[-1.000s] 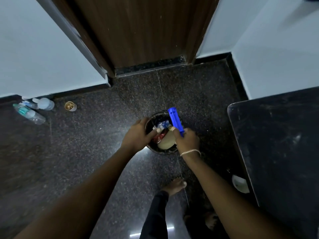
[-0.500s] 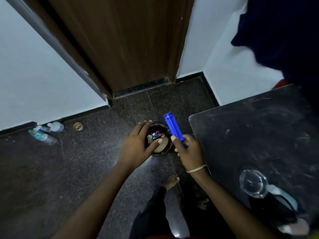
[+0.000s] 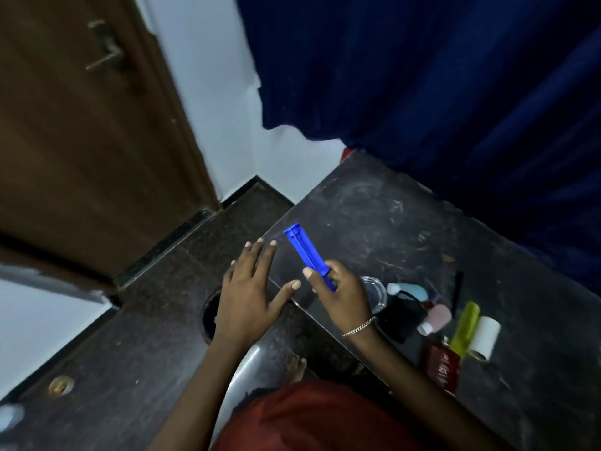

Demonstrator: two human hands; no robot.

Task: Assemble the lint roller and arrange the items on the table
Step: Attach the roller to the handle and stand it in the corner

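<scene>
Handle (image 3: pixel 307 252): blue, held above the table's left edge; long axis slanted, free end pointing up-left toward the door (image 3: pixel 81 141), lower end in the grip.
Right hand (image 3: pixel 341 294): thumb and fingers curled round the handle's lower end.
Left hand (image 3: pixel 250 288): flat, fingers spread, holding nothing, just left of the handle.
Writing: pale lettering on the red box (image 3: pixel 442 369), too blurred to read.
Roll (image 3: pixel 484 336): white, lying on the table (image 3: pixel 390 222), just beside a yellow-green tube (image 3: pixel 465 330).
Bottles: pink (image 3: pixel 435 317) and teal (image 3: pixel 409 291), near the right wrist.
Bin (image 3: pixel 208 317): on the floor, mostly hidden under the left hand.
</scene>
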